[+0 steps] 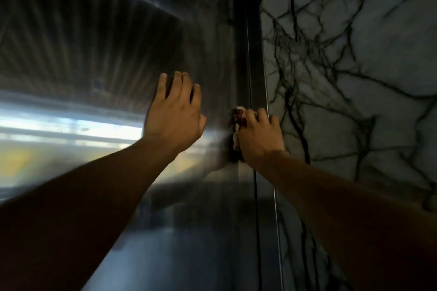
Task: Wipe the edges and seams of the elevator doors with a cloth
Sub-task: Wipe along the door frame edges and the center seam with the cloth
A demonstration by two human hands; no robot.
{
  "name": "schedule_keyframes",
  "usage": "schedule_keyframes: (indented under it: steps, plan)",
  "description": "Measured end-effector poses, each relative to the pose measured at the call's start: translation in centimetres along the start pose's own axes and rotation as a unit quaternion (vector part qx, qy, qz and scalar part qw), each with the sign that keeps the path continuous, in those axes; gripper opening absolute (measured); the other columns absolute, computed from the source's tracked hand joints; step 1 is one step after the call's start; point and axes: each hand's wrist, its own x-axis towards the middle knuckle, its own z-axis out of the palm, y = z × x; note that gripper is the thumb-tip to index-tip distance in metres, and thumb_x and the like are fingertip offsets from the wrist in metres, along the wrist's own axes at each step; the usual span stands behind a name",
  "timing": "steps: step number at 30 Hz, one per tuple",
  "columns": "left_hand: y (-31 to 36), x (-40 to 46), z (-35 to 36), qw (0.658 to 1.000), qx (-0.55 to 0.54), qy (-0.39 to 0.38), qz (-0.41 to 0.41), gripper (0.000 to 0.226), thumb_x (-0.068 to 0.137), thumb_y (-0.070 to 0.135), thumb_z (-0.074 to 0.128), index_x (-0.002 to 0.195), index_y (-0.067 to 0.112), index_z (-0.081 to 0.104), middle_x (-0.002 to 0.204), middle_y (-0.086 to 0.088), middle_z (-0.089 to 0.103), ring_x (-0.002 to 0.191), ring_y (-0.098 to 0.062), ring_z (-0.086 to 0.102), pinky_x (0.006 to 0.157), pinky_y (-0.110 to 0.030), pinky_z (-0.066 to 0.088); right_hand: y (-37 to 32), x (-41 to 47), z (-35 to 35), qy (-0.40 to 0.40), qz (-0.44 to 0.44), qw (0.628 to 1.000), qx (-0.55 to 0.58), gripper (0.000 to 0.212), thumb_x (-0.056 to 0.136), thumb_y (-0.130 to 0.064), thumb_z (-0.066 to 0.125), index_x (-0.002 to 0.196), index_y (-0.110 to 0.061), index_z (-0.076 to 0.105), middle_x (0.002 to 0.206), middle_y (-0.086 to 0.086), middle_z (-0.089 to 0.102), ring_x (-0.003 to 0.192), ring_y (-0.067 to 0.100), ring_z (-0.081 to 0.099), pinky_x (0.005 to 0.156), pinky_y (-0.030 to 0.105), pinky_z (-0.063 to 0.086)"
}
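A brushed steel elevator door [106, 59] fills the left and middle of the view. Its right edge meets a dark metal frame at a vertical seam [248, 54]. My left hand [175, 116] lies flat on the door panel with fingers spread, holding nothing. My right hand [257, 137] is closed around a small crumpled cloth [238, 116], whitish with reddish marks, pressed against the seam at the door's right edge. Most of the cloth is hidden under my fingers.
A white marble wall [354, 66] with dark veins stands right of the metal frame strip [259, 54]. The door surface reflects a bright band of light at the left.
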Motion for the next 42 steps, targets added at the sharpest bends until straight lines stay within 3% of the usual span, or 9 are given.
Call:
schedule_keyframes:
  steps: [4,10,17,26,34,42]
  plan:
    - [1.8,-3.7,0.2,1.0,-0.014,-0.006,-0.002,0.073,0.092,0.05,0.034,0.15,0.006,0.035,0.156,-0.027,0.029,0.147,-0.04,0.021,0.121,-0.058,0.012,-0.8,-3.2,1.7,0.003,0.003,1.0,-0.014,0.042,0.088,-0.043,0.055,0.124,-0.021,0.062,0.141,0.007,0.033,0.127,0.032,0.027,0.105,0.048,0.025]
    - [3.3,-8.9,0.6,1.0,-0.006,0.004,0.002,0.076,0.09,0.052,0.028,0.15,0.006,0.035,0.155,-0.027,0.03,0.147,-0.04,0.023,0.121,-0.057,0.013,-2.2,-6.5,3.3,0.002,0.007,0.999,-0.047,0.058,0.074,-0.053,0.069,0.123,-0.023,0.061,0.138,0.007,0.035,0.125,0.032,0.03,0.103,0.049,0.03]
    - [4.4,-12.4,1.0,1.0,-0.012,0.002,-0.005,0.073,0.09,0.048,0.029,0.148,0.004,0.037,0.154,-0.029,0.03,0.146,-0.041,0.023,0.12,-0.058,0.014,-3.6,-10.6,4.9,0.027,0.002,0.999,-0.036,0.04,0.085,-0.043,0.061,0.12,-0.023,0.063,0.138,0.007,0.035,0.125,0.033,0.03,0.103,0.048,0.029]
    - [6.6,-17.4,1.6,1.0,-0.007,0.0,-0.019,0.072,0.089,0.045,0.018,0.144,0.003,0.039,0.151,-0.028,0.034,0.143,-0.041,0.028,0.119,-0.057,0.017,-4.8,-15.2,6.3,0.021,-0.005,0.999,-0.024,0.039,0.087,-0.041,0.058,0.121,-0.023,0.063,0.141,0.007,0.034,0.126,0.032,0.029,0.103,0.047,0.026]
    - [7.7,-19.3,1.9,1.0,-0.018,0.006,-0.018,0.067,0.09,0.041,0.022,0.141,0.003,0.041,0.148,-0.027,0.037,0.142,-0.04,0.028,0.118,-0.058,0.016,-5.2,-17.6,7.1,0.021,-0.014,1.0,-0.017,0.032,0.082,-0.034,0.066,0.113,-0.025,0.067,0.141,0.005,0.032,0.126,0.031,0.029,0.1,0.046,0.028]
    - [9.7,-23.3,1.6,0.999,-0.028,-0.005,0.023,0.067,0.086,0.04,0.026,0.137,0.001,0.045,0.147,-0.029,0.037,0.141,-0.042,0.028,0.118,-0.06,0.014,-6.0,-20.3,9.3,0.049,-0.006,0.999,0.004,0.031,0.086,-0.031,0.059,0.113,-0.018,0.07,0.146,0.007,0.035,0.126,0.035,0.035,0.096,0.047,0.03]
